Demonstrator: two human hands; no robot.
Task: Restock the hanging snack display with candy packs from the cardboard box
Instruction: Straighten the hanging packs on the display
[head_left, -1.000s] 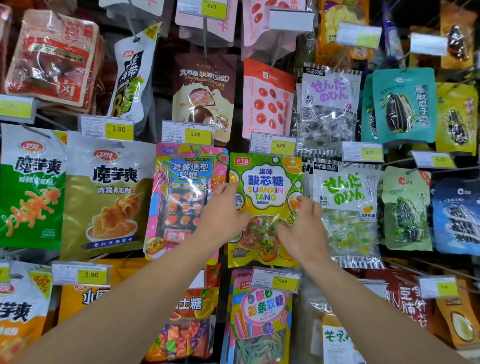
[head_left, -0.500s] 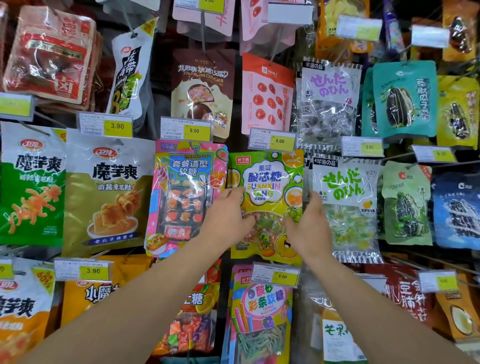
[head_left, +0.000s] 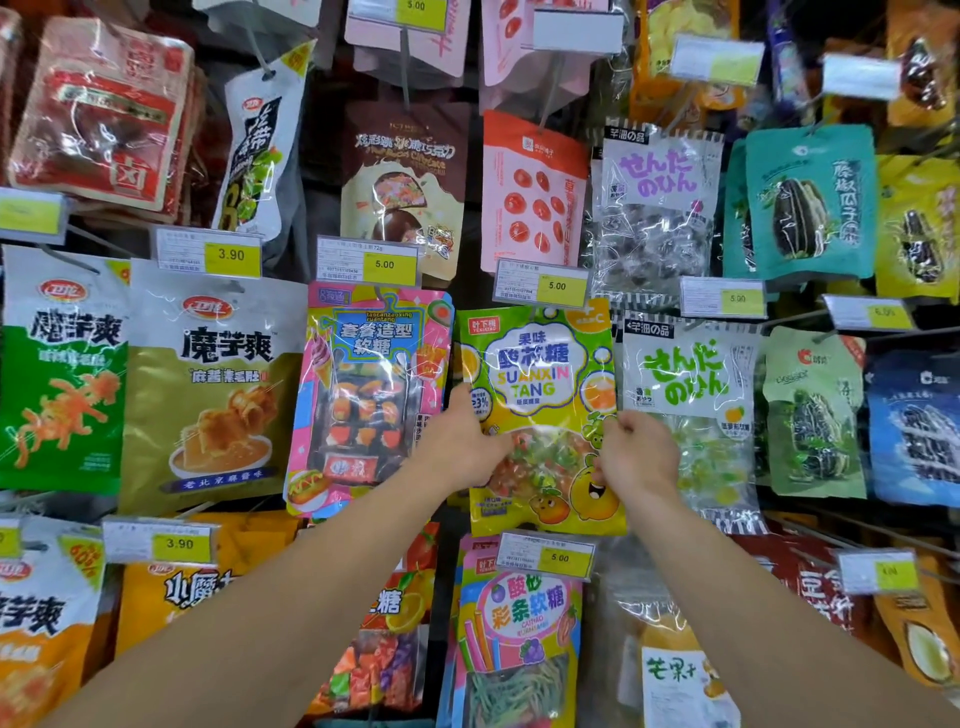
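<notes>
While both forearms reach up from the bottom of the view, the left hand (head_left: 460, 441) grips the left edge of the green-yellow candy pack (head_left: 543, 415), thumb on the front and fingers tucked behind it; the right hand (head_left: 641, 457) has its fingers curled at the pack's right edge, apparently pinching it, though the contact itself is hard to see; the pack sits in the middle row of the display, upright, its top just under a price tag (head_left: 540, 285) reading 5.00; whether its hang hole is already on the peg cannot be told, since the tag hides it; judged step: hanging or straightening this pack on its hook; next move likely calls for checking the hole is seated, sliding the pack back, then letting go with both hands and going for another pack; the cardboard box is not in view, so its contents cannot be told.

Just left of the pack hangs a pink gummy pack (head_left: 369, 395), its edge touching the left hand's side; just right hangs a clear bag (head_left: 691, 410) with green lettering, holding wrapped sweets; below, a purple-and-pink sour strip pack (head_left: 519, 644) behind its own 5.00 tag; farther up, a brown chocolate pouch (head_left: 405, 182) and a pink pouch (head_left: 532, 192) with red balls; far left, olive konjac bags (head_left: 213, 384).
</notes>
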